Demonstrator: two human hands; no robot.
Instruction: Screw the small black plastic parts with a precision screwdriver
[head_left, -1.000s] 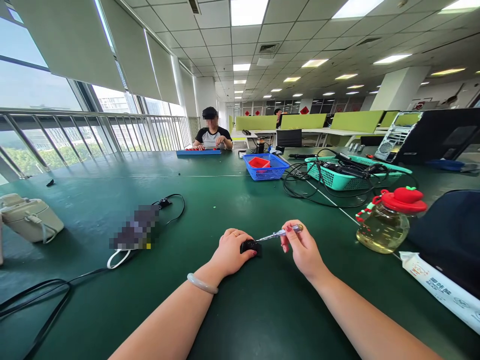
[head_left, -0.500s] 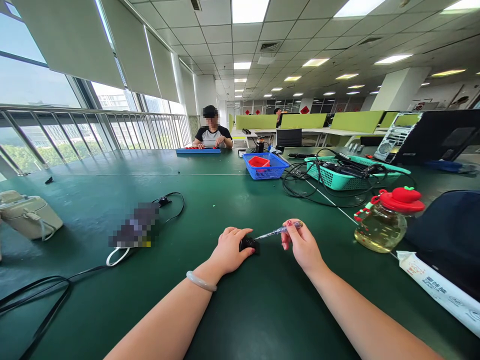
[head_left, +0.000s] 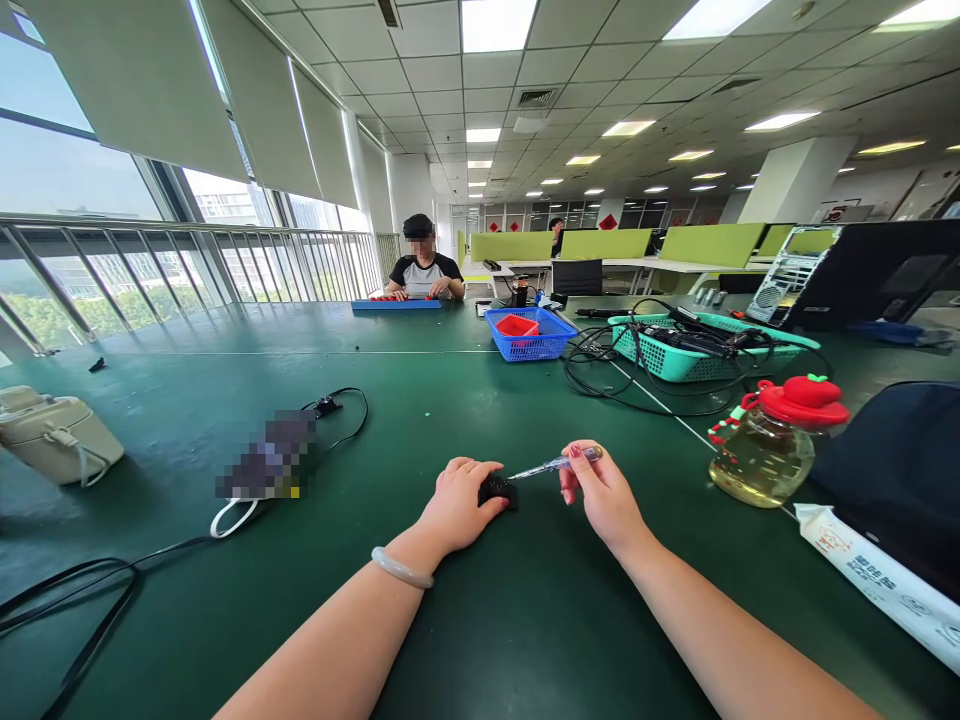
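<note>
On the green table (head_left: 480, 620), my left hand (head_left: 459, 503) is closed around a small black object (head_left: 498, 490), thumb on the near side and fingers on the far side; its kind is hard to make out. My right hand (head_left: 602, 498) grips a slim screwdriver (head_left: 551, 466) with a clear handle between thumb and fingers. The shaft points left, and its tip meets the black object's upper right edge or lies just over it. A pale bangle (head_left: 402, 568) circles my left wrist.
To the right stand a red-lidded jar (head_left: 765, 460), a white packet (head_left: 877, 575) and a dark cap (head_left: 892, 460). Farther back are a blue basket (head_left: 531, 346) and a green basket (head_left: 667, 360) with cables. A person (head_left: 426, 265) sits opposite. A pale bag (head_left: 56, 435) is at left.
The screwdriver and my right hand have shifted very slightly left. My left hand keeps its hold on the black object, almost unmoved.
</note>
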